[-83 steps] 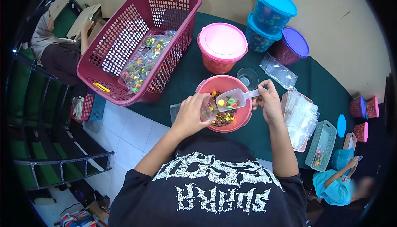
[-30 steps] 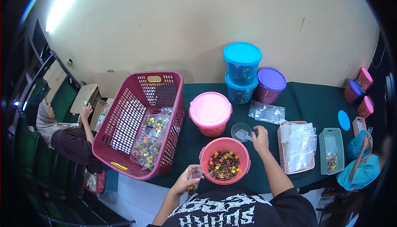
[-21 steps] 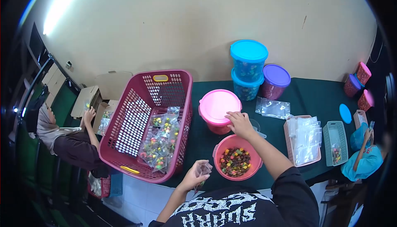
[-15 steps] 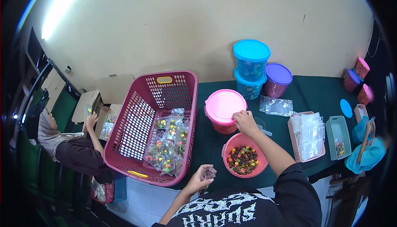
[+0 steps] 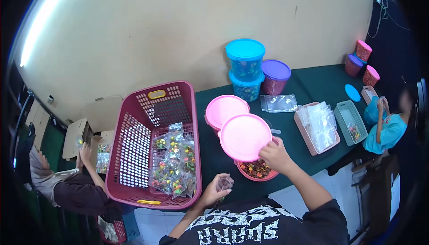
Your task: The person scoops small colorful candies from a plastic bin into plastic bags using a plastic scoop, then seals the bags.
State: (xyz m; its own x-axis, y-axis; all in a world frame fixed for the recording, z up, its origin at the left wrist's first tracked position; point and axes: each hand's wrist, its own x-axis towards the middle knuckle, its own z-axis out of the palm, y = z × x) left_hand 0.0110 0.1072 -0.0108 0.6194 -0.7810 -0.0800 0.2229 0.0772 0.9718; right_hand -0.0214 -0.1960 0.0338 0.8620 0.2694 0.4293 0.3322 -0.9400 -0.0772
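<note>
My right hand (image 5: 275, 155) grips the rim of a round pink lid (image 5: 246, 137), fingers closed on its right edge. The lid hangs tilted over the back of a pink bowl (image 5: 258, 179) of small brown, red and yellow pieces and covers part of it. Behind, a pink tub wears another pink lid (image 5: 226, 110), partly overlapped by the held one. Low in front of the table, my left hand (image 5: 213, 192) is closed around a clear plastic bag (image 5: 224, 183); whatever is in the bag's lower part is hidden.
A large maroon basket (image 5: 196, 155) with filled bags stands at left. Behind are blue tubs (image 5: 246, 66), a purple-lidded tub (image 5: 276, 77) and flat bags (image 5: 279, 103). To the right sit a pink tray (image 5: 328, 146) and a green tray (image 5: 351, 126). People work at both sides.
My right hand has lifted a pink lid off the tub and brought it toward me over the bowl, revealing another pink lid beneath. My left hand still holds the bag. The view has shifted.
</note>
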